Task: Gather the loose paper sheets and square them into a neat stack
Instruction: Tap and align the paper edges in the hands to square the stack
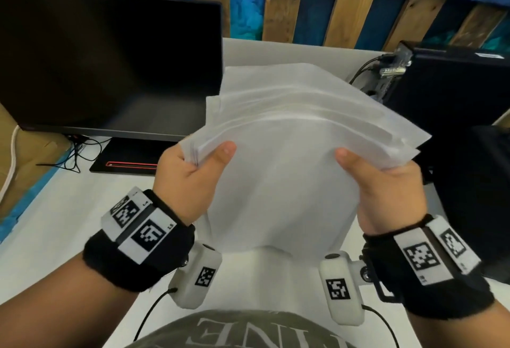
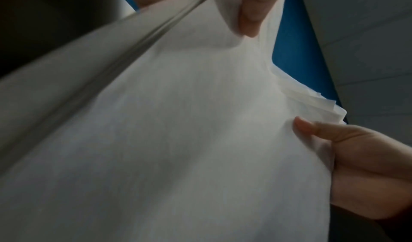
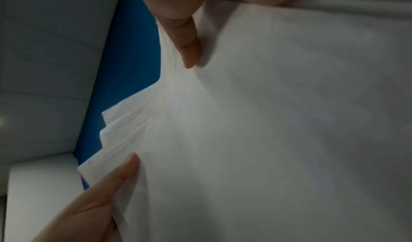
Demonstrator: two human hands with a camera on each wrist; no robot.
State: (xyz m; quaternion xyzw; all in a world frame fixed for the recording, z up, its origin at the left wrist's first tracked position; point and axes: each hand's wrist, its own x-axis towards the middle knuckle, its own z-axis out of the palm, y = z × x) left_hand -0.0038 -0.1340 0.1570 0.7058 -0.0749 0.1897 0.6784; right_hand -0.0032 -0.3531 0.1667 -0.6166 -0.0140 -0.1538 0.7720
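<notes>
White tabletop (image 1: pixel 69 226), black monitor (image 1: pixel 110 66) on its stand base at upper left, tangled black cables (image 1: pixel 74 154) beside it, black computer case (image 1: pixel 463 94) at right

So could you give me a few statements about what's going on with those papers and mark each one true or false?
1. Both hands hold the paper sheets. True: the left hand and the right hand each grip a side.
2. The sheets lie flat on the desk. False: they are lifted above it.
3. The sheet edges are perfectly flush. False: they fan out unevenly.
4. The monitor is dark. True.
</notes>
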